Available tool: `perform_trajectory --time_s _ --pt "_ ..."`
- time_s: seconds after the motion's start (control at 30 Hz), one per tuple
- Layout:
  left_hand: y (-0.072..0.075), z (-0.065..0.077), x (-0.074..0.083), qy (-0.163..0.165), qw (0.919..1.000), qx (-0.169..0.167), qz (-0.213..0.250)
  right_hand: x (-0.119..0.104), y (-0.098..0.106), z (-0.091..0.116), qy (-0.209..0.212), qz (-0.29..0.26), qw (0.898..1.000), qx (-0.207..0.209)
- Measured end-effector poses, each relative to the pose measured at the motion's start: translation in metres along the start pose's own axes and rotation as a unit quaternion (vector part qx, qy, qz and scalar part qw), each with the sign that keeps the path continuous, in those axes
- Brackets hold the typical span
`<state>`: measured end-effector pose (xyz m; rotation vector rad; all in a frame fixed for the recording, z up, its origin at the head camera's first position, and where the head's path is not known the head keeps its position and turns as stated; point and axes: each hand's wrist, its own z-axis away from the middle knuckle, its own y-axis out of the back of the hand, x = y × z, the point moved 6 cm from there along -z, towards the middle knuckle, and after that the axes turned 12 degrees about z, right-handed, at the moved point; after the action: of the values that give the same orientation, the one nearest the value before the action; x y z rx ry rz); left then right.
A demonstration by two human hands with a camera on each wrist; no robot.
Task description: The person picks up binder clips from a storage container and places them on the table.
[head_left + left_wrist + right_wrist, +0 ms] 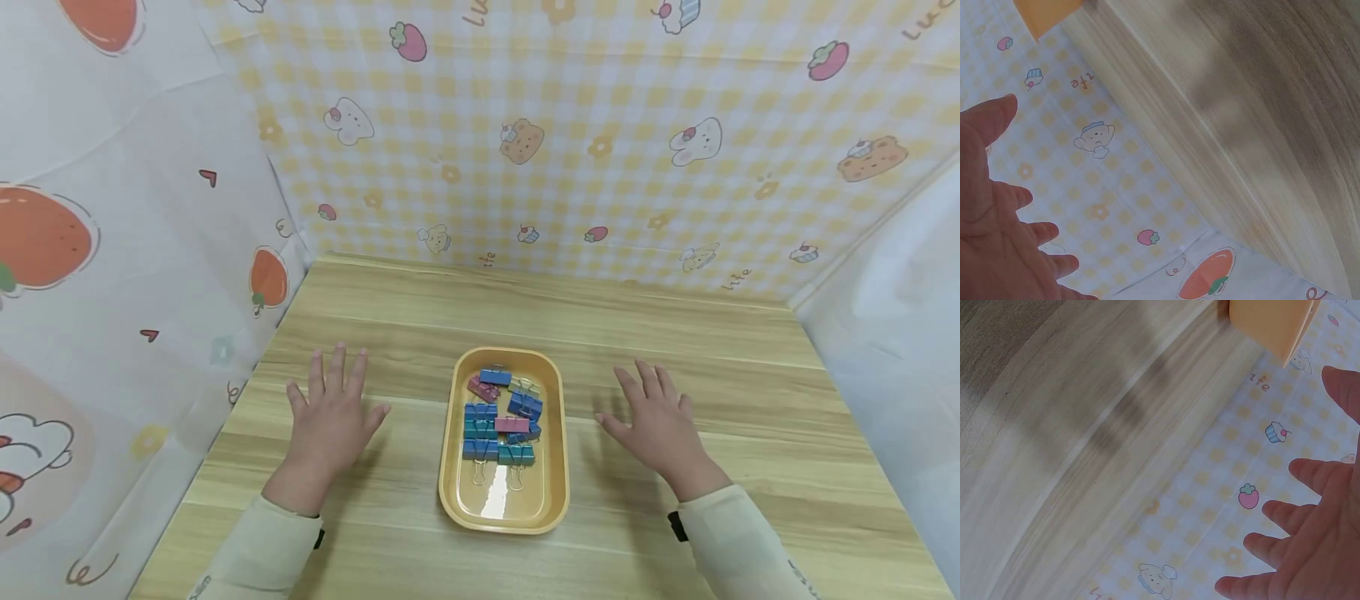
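Observation:
An orange-yellow tray (pixel 555 500) lies lengthwise on the table between my two hands. Inside it are several binder clips in blue, teal, pink and pale yellow; a pink binder clip (pixel 512 425) lies on top of others, and a teal binder clip (pixel 516 455) is near the front with its wire handle toward me. My left hand (pixel 328 429) is held to the left of the tray, fingers spread, holding nothing. On the other side, my right hand (pixel 660 429) is spread the same way and is also without anything in it. Both wrist views show the tray's corner beyond the thumb.
The wood-grain table (pixel 375 542) meets a yellow checked cloth (pixel 570 192) at the back. A white cloth with strawberry prints (pixel 150 292) hangs along the left side, and a pale sheet (pixel 892 317) on the right. Light sleeves cover both forearms.

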<state>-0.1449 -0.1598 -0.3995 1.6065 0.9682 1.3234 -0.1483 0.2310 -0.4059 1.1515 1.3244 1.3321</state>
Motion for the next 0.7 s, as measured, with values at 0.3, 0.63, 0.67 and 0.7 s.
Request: perform_trajectory --time_s 0.3,0.63,0.67,0.7 --pt "0.001 -0.0019 0.0037 -0.007 0.9999 0.01 0.01 -0.0033 0.0025 0.0011 0.001 -0.002 1.0 0.002" --pt "-0.0009 -0.0029 0.0082 -0.002 0.9977 -0.002 0.067 -0.0067 0.0024 0.0006 0.007 -0.001 1.0 0.007" --pt "-0.0015 -0.003 0.0088 -0.002 0.9972 -0.002 0.075 -0.0071 0.0026 0.0003 0.008 -0.001 1.0 0.01" --pt "-0.0023 -0.0033 0.0095 -0.003 0.9966 -0.001 0.082 -0.0075 0.0028 0.0 0.009 -0.001 1.0 0.012"
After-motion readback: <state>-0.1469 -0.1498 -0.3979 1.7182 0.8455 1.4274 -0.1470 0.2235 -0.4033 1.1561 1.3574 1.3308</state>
